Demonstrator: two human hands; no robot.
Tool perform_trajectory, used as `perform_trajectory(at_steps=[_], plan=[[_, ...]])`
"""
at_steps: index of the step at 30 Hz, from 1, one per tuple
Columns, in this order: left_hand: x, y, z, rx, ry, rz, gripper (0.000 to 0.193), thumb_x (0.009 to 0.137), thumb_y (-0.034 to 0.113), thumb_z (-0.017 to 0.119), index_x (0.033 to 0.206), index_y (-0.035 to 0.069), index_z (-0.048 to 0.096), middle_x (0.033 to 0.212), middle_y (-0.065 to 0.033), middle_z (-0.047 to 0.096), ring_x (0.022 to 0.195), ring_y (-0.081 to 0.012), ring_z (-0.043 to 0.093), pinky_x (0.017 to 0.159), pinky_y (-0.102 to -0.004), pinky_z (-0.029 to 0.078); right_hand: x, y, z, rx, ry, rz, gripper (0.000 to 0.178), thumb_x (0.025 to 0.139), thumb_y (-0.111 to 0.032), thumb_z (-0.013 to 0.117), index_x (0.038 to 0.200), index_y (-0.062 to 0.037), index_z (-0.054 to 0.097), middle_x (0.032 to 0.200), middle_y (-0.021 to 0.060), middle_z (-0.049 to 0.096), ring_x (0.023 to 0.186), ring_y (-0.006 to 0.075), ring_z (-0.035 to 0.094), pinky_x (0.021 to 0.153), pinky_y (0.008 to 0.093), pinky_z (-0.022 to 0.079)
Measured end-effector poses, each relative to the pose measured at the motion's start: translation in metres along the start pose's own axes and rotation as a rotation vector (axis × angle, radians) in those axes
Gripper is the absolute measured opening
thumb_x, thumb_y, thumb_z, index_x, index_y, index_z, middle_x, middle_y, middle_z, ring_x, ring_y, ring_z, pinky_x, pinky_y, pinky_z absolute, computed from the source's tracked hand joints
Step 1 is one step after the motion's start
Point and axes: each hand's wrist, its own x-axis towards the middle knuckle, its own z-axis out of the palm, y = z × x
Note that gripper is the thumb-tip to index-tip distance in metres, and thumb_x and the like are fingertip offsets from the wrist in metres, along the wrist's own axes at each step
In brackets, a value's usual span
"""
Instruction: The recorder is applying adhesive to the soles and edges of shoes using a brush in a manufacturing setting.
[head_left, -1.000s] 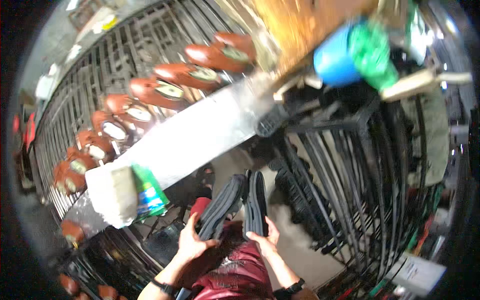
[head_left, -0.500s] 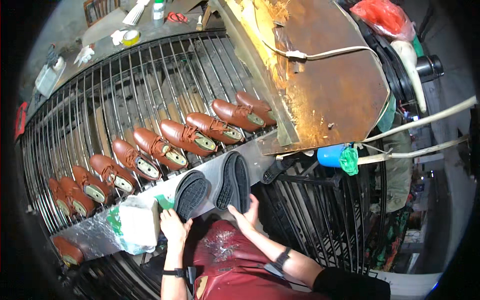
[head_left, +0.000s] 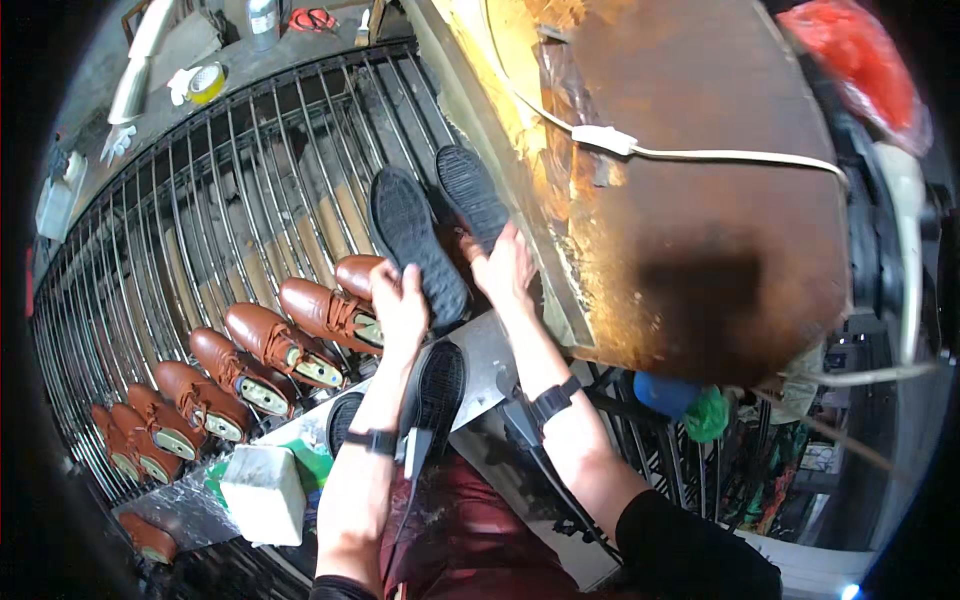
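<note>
At your far left, a lone brown shoe (head_left: 148, 537) lies by the near edge of the metal surface (head_left: 487, 355), and a pale block (head_left: 262, 495) sits farther along it, next to a green packet (head_left: 312, 462). Above these, the row of brown shoes (head_left: 262, 338) leans on the barred rack (head_left: 140, 260), much as it did half a second ago. The two hollow black soles you were handling then now lie free on the surface: the left loose sole (head_left: 341, 425) and the right loose sole (head_left: 440, 385), with your left forearm passing between them. Your left hand (head_left: 403, 308) has gone up to the rack; its fingers are part-curled at the edge of the left dark bottom (head_left: 405, 215), tread up, but you can't tell from here whether they grip it. Your right hand (head_left: 508, 270) has its fingers closed round the near end of the right dark bottom (head_left: 470, 195), just beside the brown board (head_left: 700, 200). Two brown shoes showed at this end of the row a moment ago, so these are probably that pair turned over, though their uppers are mostly hidden. That suggests your work has shifted from the soles to the shoes.
</note>
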Motion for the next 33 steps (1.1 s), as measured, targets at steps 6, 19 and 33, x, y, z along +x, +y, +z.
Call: perform_trajectory(at_steps=[6,19,33], plan=[[0.007,-0.010,0.124,-0.502,-0.222,-0.564,0.038,0.095,0.007,0.071,0.126,-0.005,0.053,0.110,-0.0157,0.071,0.089,-0.0289,0.074,0.073,-0.0419,0.063,0.080,0.055,0.030,-0.069,-0.191,0.323,0.070,0.096,-0.043,0.069,0.144,0.0050,0.054,0.141,0.0349,0.059,0.138,0.0434,0.056,0.116,0.0497,0.043],[-0.048,-0.001,0.029,-0.407,-0.370,-0.440,0.035,0.098,0.020,0.063,0.122,-0.004,0.069,0.107,-0.0125,0.075,0.087,-0.0188,0.072,0.077,-0.0361,0.058,-0.089,-0.074,-0.062,0.939,-0.126,-0.150,0.069,0.092,-0.039,0.082,0.137,0.0086,0.061,0.118,0.0290,0.073,0.125,0.0418,0.065,0.123,0.0528,0.033],[-0.243,-0.080,-0.238,0.674,-0.231,-0.126,0.038,0.087,0.012,0.081,0.110,-0.003,0.055,0.094,-0.0270,0.062,0.085,-0.0493,0.064,0.077,-0.0546,0.050,-0.366,0.097,0.073,0.913,-0.353,0.501,0.072,0.075,-0.013,0.093,0.134,0.0025,0.055,0.126,0.0129,0.067,0.110,0.0267,0.068,0.098,0.0400,0.054]])
